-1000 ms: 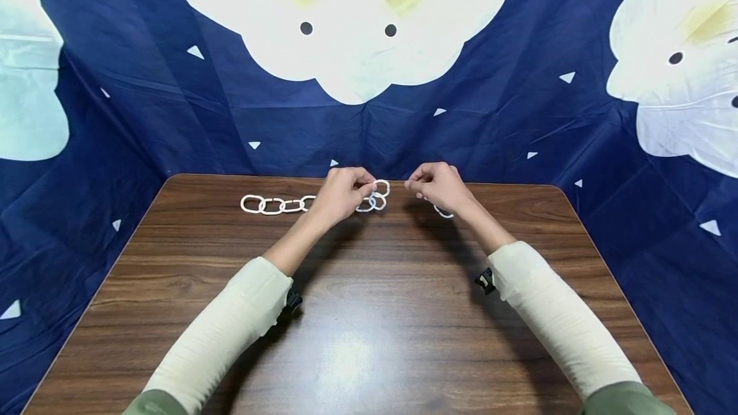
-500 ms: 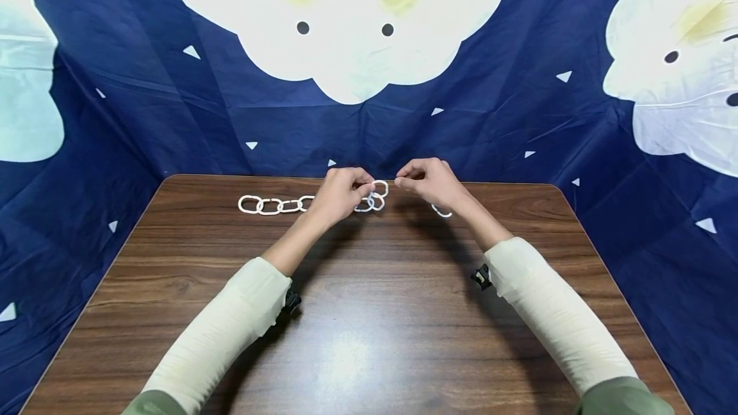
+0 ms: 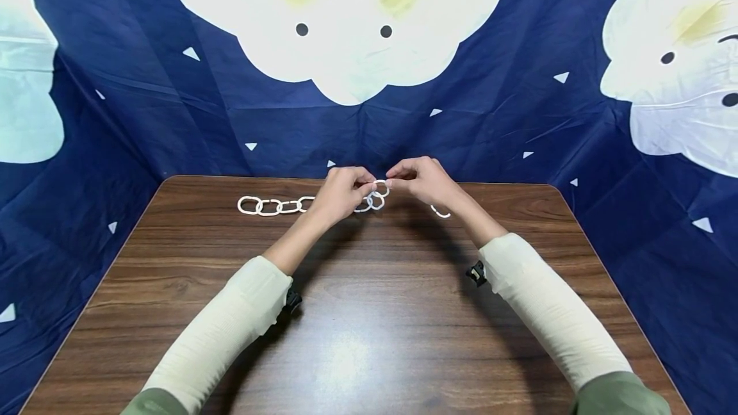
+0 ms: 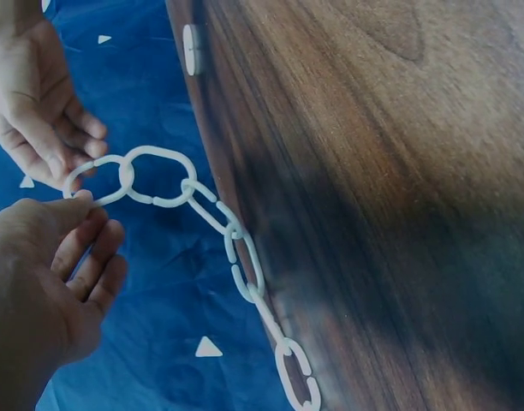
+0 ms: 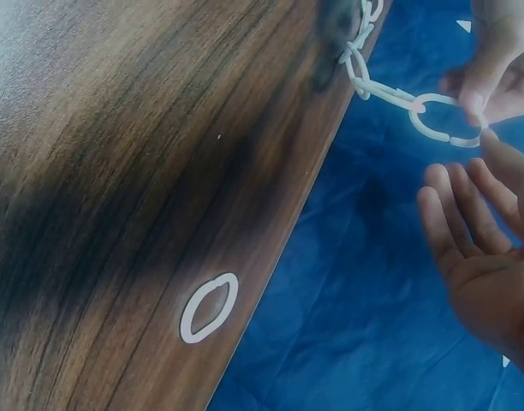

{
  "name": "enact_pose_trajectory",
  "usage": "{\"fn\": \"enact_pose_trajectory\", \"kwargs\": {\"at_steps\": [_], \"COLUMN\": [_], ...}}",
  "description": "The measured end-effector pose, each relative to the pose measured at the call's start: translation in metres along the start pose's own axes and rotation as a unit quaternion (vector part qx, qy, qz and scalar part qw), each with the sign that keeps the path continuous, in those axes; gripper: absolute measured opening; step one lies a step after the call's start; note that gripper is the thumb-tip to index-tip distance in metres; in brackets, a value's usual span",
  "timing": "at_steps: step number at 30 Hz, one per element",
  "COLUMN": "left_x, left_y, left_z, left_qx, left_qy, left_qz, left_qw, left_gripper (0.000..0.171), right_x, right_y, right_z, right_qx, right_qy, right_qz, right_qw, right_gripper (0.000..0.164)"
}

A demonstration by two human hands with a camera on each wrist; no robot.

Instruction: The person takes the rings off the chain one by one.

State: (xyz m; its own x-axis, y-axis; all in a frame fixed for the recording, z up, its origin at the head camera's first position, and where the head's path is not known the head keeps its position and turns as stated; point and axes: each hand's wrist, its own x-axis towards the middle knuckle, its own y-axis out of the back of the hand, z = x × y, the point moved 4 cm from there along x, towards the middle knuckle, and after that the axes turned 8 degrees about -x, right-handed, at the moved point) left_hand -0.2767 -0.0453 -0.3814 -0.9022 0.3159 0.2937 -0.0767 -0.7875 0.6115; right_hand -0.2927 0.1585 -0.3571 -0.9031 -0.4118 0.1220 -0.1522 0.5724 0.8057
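Note:
A chain of white plastic links [image 3: 270, 212] runs along the far side of the brown table, partly behind my left hand [image 3: 341, 192]. That hand pinches the chain's end link [image 4: 115, 159] between thumb and fingertips, holding it past the table's edge. From the opposite side, the thumb and index finger of my right hand [image 3: 425, 181] grip the same end link; its other fingers spread loosely in the right wrist view. One loose white link [image 5: 188, 324] lies on the table near that edge, below my right wrist in the head view.
The wooden table [image 3: 346, 274] ends just under the hands. Beyond it hangs a dark blue cloth [image 3: 190, 120] printed with white clouds and small triangles. It also flanks the table on the left and right.
My right hand has moved left until its thumb and finger meet the end link. The left hand keeps its hold, nearly still. More of the loose link now shows.

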Motion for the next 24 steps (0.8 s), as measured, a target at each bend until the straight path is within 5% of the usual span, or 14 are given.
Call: {"fn": "enact_pose_trajectory", "kwargs": {"at_steps": [24], "left_x": [-0.001], "left_y": [0.003], "left_z": [0.003], "left_qx": [-0.015], "left_qy": [-0.003], "left_qz": [0.005], "left_qw": [0.9999], "left_gripper": [0.013], "right_x": [0.002], "right_y": [-0.007], "right_z": [-0.014], "right_qx": [-0.022], "right_qy": [0.027], "right_qz": [-0.007], "right_qw": [0.999], "right_gripper": [0.015]}}
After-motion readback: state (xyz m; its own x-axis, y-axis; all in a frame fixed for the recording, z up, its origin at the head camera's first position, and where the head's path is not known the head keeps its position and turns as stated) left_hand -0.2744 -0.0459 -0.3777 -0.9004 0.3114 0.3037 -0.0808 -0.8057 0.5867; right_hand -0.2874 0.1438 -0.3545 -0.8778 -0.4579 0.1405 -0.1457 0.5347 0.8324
